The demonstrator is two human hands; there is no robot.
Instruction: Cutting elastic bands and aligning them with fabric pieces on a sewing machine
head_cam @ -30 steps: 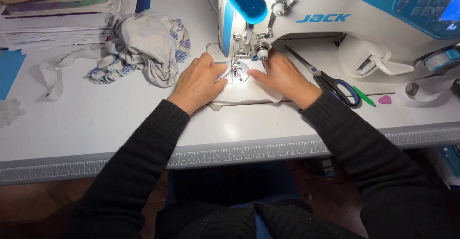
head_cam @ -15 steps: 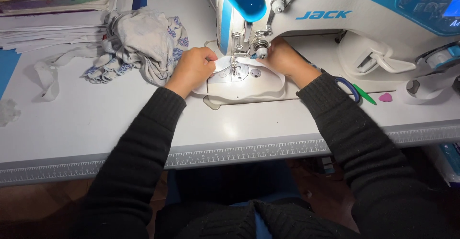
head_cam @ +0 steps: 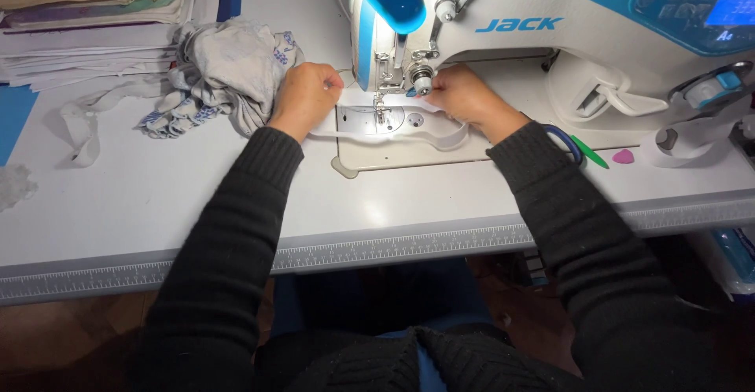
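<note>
Both hands have moved up to the sewing machine's (head_cam: 503, 38) needle. The left hand (head_cam: 305, 93), curled, pinches the white fabric strip (head_cam: 440, 136) behind the presser foot (head_cam: 381, 109); the right hand (head_cam: 460, 93) seems to pinch near it, fingers bunched, suggesting the strip was repositioned.

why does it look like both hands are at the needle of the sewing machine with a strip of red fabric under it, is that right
Not quite: the strip of fabric is white, not red, as the head view shows. The rest holds: the left hand and the right hand are both by the needle area of the sewing machine.
</note>
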